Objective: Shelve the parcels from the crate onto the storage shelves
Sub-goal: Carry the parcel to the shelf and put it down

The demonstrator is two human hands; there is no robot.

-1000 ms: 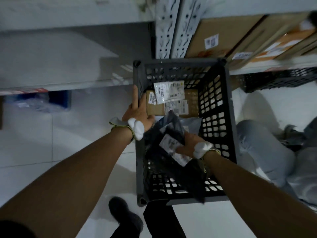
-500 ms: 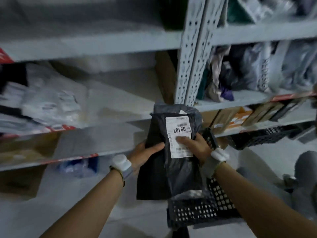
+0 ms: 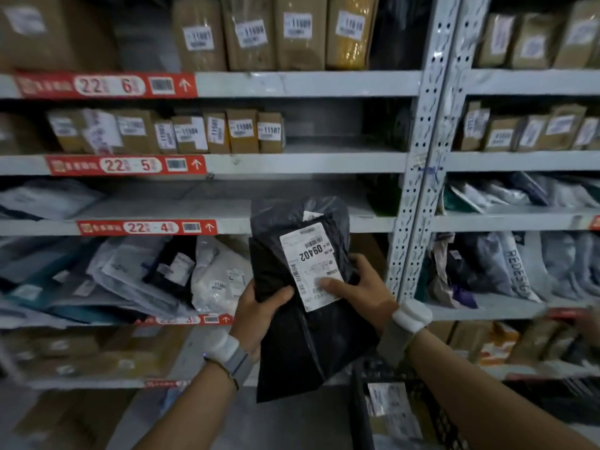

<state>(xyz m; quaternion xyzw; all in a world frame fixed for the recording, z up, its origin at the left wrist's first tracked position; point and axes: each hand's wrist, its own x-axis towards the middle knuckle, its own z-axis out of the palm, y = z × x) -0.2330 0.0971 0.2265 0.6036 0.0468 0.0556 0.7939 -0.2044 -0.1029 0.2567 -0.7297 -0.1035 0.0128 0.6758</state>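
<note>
I hold a black plastic parcel [image 3: 292, 345] upright in front of the storage shelves [image 3: 292, 84]. Its white label [image 3: 308, 267] reads 09402. My left hand [image 3: 259, 306] grips the parcel's left edge, thumb across the front. My right hand [image 3: 360, 287] grips the right side, with its thumb pressed on the lower part of the label. The dark crate [image 3: 406, 414] sits low at the bottom right, with a labelled parcel [image 3: 393, 407] showing inside it.
Shelf rails carry red tags reading 22-6 [image 3: 107, 85], 22-5 [image 3: 126, 165] and 22-4 [image 3: 146, 227]. Brown boxes [image 3: 227, 131] fill the upper shelves, soft bags [image 3: 146, 280] the lower ones. A perforated grey upright [image 3: 422, 177] divides the bays. Another person's hand [image 3: 589, 323] blurs at the far right.
The parcel came up out of the crate and my left hand left the crate rim to grip it. My view rose from the crate to the upper shelves.
</note>
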